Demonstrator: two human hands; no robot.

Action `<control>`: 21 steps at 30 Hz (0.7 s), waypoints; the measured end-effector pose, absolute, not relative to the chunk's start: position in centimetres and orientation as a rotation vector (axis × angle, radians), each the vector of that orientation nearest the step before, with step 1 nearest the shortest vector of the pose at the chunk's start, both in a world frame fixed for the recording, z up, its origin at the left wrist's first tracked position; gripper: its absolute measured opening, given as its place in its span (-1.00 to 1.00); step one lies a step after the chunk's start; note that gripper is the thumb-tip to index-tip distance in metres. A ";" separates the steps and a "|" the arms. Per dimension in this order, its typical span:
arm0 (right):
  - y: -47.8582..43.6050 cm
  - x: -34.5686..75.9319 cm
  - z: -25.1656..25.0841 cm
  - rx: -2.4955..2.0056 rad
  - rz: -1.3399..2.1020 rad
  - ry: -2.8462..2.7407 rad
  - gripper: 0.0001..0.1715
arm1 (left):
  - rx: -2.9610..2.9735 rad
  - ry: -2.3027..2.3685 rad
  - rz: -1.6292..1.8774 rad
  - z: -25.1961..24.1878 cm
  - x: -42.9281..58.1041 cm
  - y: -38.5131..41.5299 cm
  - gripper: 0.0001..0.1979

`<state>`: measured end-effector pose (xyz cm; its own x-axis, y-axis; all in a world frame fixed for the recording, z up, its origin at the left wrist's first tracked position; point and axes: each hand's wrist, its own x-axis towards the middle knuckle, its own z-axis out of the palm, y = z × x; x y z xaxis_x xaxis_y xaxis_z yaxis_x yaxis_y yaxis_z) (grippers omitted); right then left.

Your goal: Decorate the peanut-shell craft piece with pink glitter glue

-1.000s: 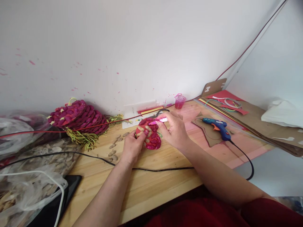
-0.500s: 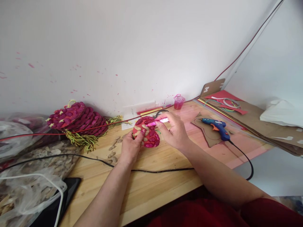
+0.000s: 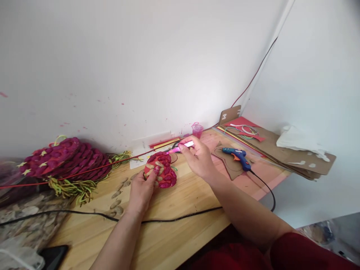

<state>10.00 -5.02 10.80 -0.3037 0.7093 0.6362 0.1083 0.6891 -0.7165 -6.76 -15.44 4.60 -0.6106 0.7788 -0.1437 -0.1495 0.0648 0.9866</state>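
A red craft piece with peanut shells stuck on it (image 3: 168, 177) is in my left hand (image 3: 143, 190), thumb on its face and fingers behind. Shiny magenta paint covers the shells along its upper and right parts; those near my thumb are bare tan. My right hand (image 3: 199, 159) pinches a paintbrush (image 3: 188, 144) with a white handle end and a pink-stained front. Its tip is close to the piece's upper right edge; whether it touches, I cannot tell. A plastic cup with pink paint (image 3: 197, 131) stands behind, by the wall. Several loose peanut shells (image 3: 116, 198) lie left of my left hand.
At the left lies a stack of magenta craft pieces (image 3: 75, 157) with yellow-green tassels (image 3: 70, 190). A blue glue gun (image 3: 238, 155) rests on cardboard at the right, its black cord (image 3: 182, 216) crossing the table. Cardboard sheets (image 3: 303, 159) lie further right, a bag of shells (image 3: 33, 221) at left.
The view has turned to the right, so the table's things sit further left. The brush tip has moved from the shells near the middle to the piece's upper right edge. Both grips are unchanged.
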 end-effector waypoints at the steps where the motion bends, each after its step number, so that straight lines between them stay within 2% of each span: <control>1: -4.5 10.5 11.3 -0.675 0.671 -1.799 -0.86 | 0.652 1.647 1.631 4.6 -6.8 -15.4 -0.62; 5: -0.3 12.6 14.2 -0.781 0.398 -1.882 -0.86 | 0.647 1.662 1.626 4.7 -6.6 -15.4 -0.64; 10: 7.6 14.0 16.6 -1.362 0.046 -2.009 -0.79 | 0.634 1.622 1.615 4.6 -6.4 -15.3 -0.56; 16: 12.6 13.2 15.0 -1.656 0.036 -2.076 -0.73 | 0.674 1.617 1.586 4.6 -6.3 -15.4 -0.43; 21: 13.3 11.8 13.4 -1.762 0.080 -2.150 -0.73 | 0.752 1.671 1.538 4.6 -6.4 -15.6 -0.46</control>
<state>11.78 13.30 13.41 -0.1587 0.9584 0.2374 0.9379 0.2214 -0.2670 -6.38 -15.62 4.60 -0.5609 0.8183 -0.1253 -0.0576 0.1124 0.9920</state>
